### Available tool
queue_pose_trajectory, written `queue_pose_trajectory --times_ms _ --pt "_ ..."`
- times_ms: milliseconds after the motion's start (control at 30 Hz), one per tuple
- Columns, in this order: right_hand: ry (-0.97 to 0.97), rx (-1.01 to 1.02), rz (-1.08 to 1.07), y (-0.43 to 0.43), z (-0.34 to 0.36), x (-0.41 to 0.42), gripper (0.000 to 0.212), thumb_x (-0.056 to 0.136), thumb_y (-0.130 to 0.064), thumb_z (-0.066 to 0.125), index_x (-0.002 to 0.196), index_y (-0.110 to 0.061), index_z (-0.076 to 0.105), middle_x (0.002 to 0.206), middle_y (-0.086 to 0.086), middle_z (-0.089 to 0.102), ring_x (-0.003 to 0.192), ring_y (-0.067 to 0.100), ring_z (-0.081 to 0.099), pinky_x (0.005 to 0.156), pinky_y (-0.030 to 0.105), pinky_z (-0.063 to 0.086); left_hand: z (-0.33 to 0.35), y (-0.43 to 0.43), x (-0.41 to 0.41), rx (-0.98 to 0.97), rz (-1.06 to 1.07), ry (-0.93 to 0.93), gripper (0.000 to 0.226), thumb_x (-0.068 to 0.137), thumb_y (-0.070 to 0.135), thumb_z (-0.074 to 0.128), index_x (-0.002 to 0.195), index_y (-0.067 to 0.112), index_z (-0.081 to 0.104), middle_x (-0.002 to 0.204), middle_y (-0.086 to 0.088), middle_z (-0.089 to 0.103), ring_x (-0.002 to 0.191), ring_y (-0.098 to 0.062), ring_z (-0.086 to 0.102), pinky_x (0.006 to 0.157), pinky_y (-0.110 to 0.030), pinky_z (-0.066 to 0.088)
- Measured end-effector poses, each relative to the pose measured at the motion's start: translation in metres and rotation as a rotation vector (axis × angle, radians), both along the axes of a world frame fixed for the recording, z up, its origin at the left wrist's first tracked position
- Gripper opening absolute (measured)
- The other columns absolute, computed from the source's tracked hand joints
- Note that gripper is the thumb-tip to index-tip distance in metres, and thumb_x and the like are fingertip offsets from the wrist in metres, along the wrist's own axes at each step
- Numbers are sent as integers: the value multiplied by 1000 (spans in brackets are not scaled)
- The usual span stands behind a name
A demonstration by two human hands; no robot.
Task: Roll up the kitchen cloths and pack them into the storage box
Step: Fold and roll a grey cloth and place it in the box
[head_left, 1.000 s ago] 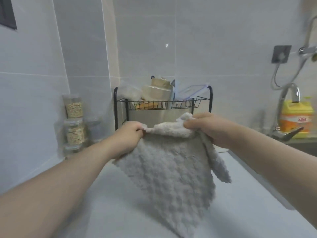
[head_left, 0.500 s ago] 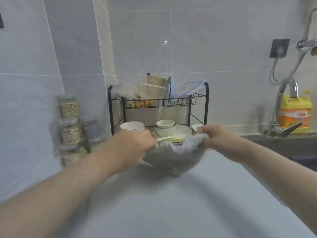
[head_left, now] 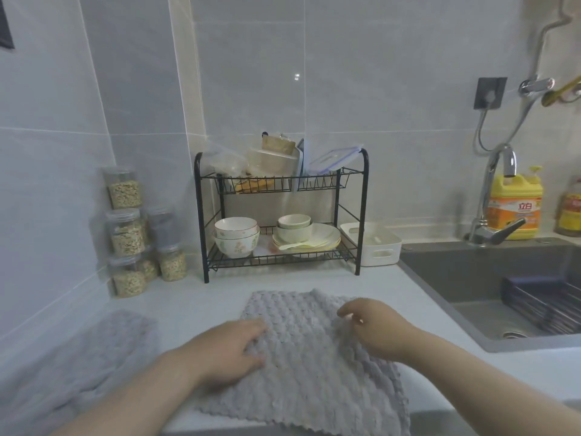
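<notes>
cloth (head_left: 314, 382) edge cut off | left fingers (head_left: 251, 329) pressing flat | right fingers (head_left: 348, 310) grip unclear

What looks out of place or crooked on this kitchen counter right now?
Nothing spilled or damaged. The grey cloth lies skewed to the counter, its near corner at the front edge. A blue-rimmed lid leans tilted on the rack's top shelf.

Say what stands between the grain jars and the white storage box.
A black dish rack holding bowls and plates, between grain jars and white storage box; head view shows it.
</notes>
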State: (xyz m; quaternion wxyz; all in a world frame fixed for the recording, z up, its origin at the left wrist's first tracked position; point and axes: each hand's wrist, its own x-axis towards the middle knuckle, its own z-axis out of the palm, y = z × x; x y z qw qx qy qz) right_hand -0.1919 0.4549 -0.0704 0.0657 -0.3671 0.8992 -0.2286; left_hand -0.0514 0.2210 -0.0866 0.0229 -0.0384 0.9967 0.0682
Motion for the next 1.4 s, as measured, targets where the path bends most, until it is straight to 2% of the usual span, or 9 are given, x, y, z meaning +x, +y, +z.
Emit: queue_pose_trajectory --times_ms 100,267,433,600,667,767,833,1000,1400 --pt "90 260 19 -9 -18 -1 29 88 -37 48 110 -18 53 119 2 56 105 25 56 84 32 45 -8 -7 0 -62 57 -103 67 88 61 45 144 27 34 151 8 34 137 -12 33 112 -31 28" --pt "126 452 90 -14 -28 -15 74 93 -64 30 151 -19 19 160 -1 14 147 19 15 118 39 14 -9 -10 -4 -190 93 -114 73 80 72 44 138 28 41 137 7 44 127 -16 40 105 -35 34" --pt "138 446 132 -27 -40 -42 78 92 -67 24 154 -24 2 162 -4 -6 148 11 -6 120 37 -1 -10 -27 -15 -91 104 -104 76 71 79 49 131 32 42 128 16 46 116 -10 46 99 -31 40" --pt "161 409 151 -31 -49 -57 79 90 -70 24 154 -26 5 161 -8 -2 148 10 -3 121 37 1 -11 -43 -28 -37 112 -130 75 56 87 51 110 35 47 110 18 49 99 -5 51 90 -31 46" --pt "152 293 153 -31 -49 -61 68 93 -63 32 151 -27 25 158 -8 19 147 13 14 119 34 12 -9 -51 -39 68 125 -109 64 60 88 50 98 36 53 103 18 48 95 -3 51 90 -31 46" --pt "272 61 21 -38 -43 -85 32 98 -39 41 117 -25 62 125 -4 58 117 21 53 97 32 40 -5 -74 -66 130 176 89 19 92 50 49 88 35 59 102 14 53 95 -7 55 89 -29 46" --pt "441 142 -84 -46 -41 -112 25 94 -26 44 108 -21 64 116 1 60 105 26 55 88 34 43 -6 -89 -86 61 218 183 24 99 29 42 93 23 65 103 6 58 96 -13 56 87 -31 46" --pt "331 160 -123 -68 -60 -158 28 98 -26 40 108 -9 61 110 10 57 105 30 55 89 37 46 -27 -117 -133 -19 231 69 25 99 19 40 95 7 61 101 -7 61 97 -25 58 87 -40 47" --pt "259 -180 -177 -59 -28 -141 22 81 0 49 90 -15 62 92 4 58 83 27 57 68 29 43 0 -101 -121 145 328 379 20 77 7 65 65 23 62 73 7 63 74 -14 59 67 -34 51"
